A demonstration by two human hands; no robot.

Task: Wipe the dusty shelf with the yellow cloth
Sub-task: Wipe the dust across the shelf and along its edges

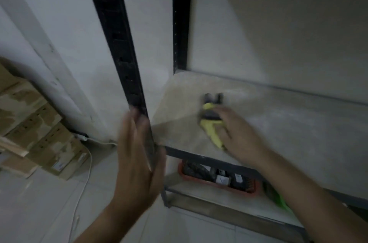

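With the left hand (137, 143) flat and open against the black upright (119, 43) and the right hand (239, 135) spread, pressing the yellow cloth (214, 133) onto the dusty shelf (298, 123) near its left end, a hasty sweep could knock away the blurred dark object (214, 97) just beyond it.

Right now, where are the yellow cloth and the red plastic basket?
yellow cloth (214, 134): head view, lower fold.
red plastic basket (219, 185): head view, front rim.

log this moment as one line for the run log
phase: wipe | right hand on yellow cloth, grip blurred | cloth on dusty shelf | left hand flat against black post
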